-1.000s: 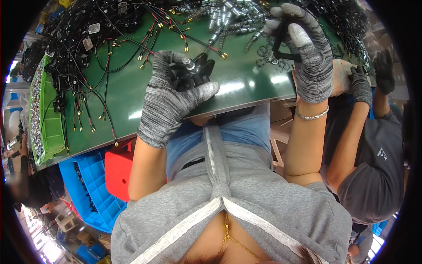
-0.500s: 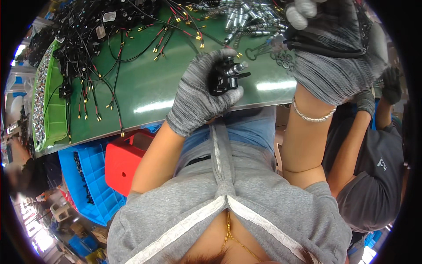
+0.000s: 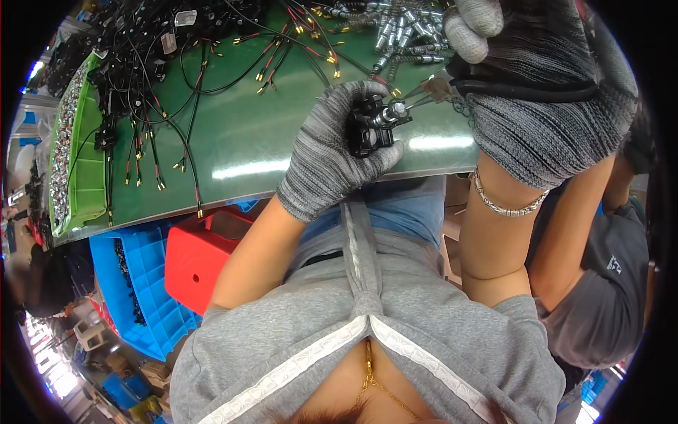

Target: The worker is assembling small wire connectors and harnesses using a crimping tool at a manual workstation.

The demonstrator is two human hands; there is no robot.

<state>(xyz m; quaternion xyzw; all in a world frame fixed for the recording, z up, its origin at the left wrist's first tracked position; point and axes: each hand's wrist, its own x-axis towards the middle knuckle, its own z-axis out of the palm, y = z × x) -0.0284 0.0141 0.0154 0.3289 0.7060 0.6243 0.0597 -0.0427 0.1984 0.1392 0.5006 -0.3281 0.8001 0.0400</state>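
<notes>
A green table (image 3: pixel 247 141) fills my view — just past twelve o'clock, the left hand (image 3: pixel 332 148) grips a black part (image 3: pixel 369 136) with a metal rod (image 3: pixel 392 113); at two, the right hand (image 3: pixel 547 127) clasps a black-handled tool (image 3: pixel 538 92), tips near the rod.

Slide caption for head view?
Gloved left hand holding a black part over a green table bearing dark cables and silvery metal pieces.

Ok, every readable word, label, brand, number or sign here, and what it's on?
No text is readable.
White mark on the dark shirt at right: too small to read.
Pale pieces on the black pile: no lettering distinguishable.
Black part in the left hand: no lettering visible.
</notes>
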